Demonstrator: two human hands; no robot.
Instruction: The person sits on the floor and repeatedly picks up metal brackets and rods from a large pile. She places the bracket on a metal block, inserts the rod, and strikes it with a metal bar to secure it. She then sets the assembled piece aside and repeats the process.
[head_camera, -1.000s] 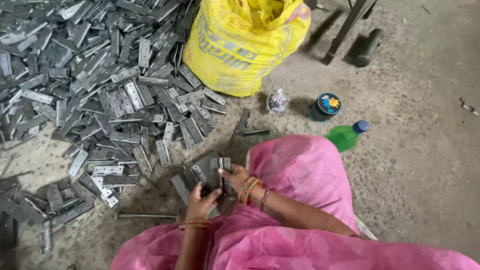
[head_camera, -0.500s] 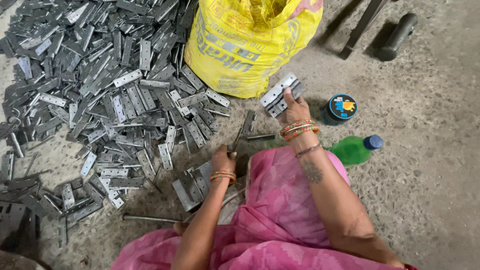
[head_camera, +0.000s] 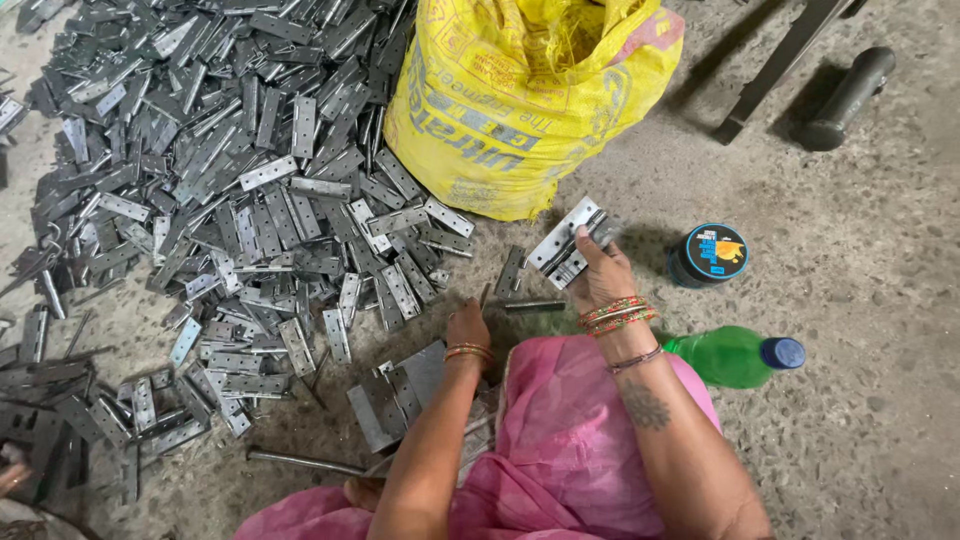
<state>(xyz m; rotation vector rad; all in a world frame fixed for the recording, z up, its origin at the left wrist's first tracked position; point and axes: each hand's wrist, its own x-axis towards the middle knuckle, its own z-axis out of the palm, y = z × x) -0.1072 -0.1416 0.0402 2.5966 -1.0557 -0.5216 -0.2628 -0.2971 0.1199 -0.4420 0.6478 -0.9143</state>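
The right hand (head_camera: 598, 272) is gripping a small stack of hinges (head_camera: 570, 243) beside the yellow sack (head_camera: 520, 100) — carrying them toward its mouth, seemingly. The left hand (head_camera: 467, 328) is lying near the hinge pile (head_camera: 250, 200), its grip hidden. Next — lifting over the rim.

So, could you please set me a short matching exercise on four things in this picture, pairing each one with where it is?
Things:
1. metal hinge
2. green bottle
3. yellow sack
4. round tin

Places:
A. standing on the floor beside the pile of hinges
B. lying on its side against the pink cloth
C. held in the right hand
D. upright on the floor, just above the bottle in the picture

Pairs: 1-C, 2-B, 3-A, 4-D
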